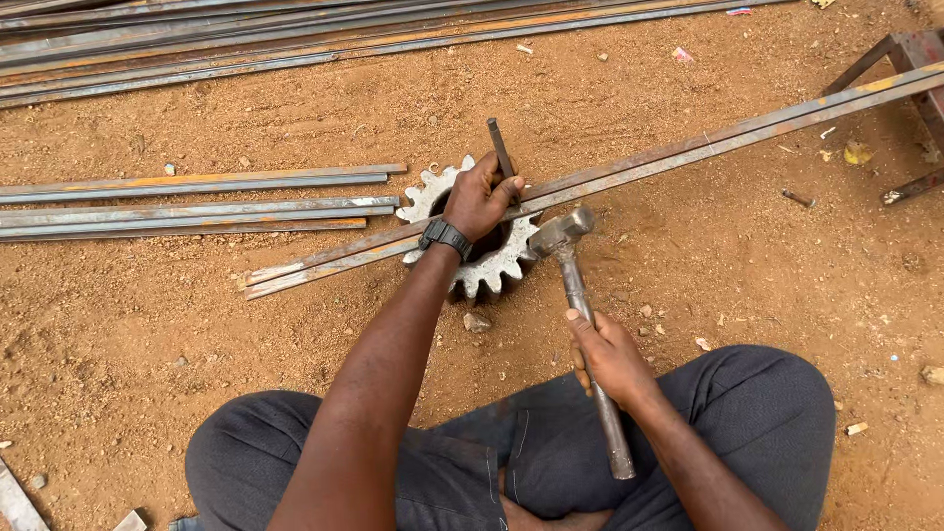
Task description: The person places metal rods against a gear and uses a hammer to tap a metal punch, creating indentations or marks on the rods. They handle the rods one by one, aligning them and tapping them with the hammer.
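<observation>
Dark trousered knees fill the bottom of the view, on red dusty ground. Just above them the right hand is wrapped tightly round a hammer partway along its smooth steel handle; the blocky head sits up and left of that grip, beside the bars. The left hand, wearing a black watch, pinches a short dark chisel, which rises tilted from its fingers. Under that hand two long rusty flat bars lie across a pale toothed gear, running lower left to upper right. The hammer head lies right of the chisel, lower.
</observation>
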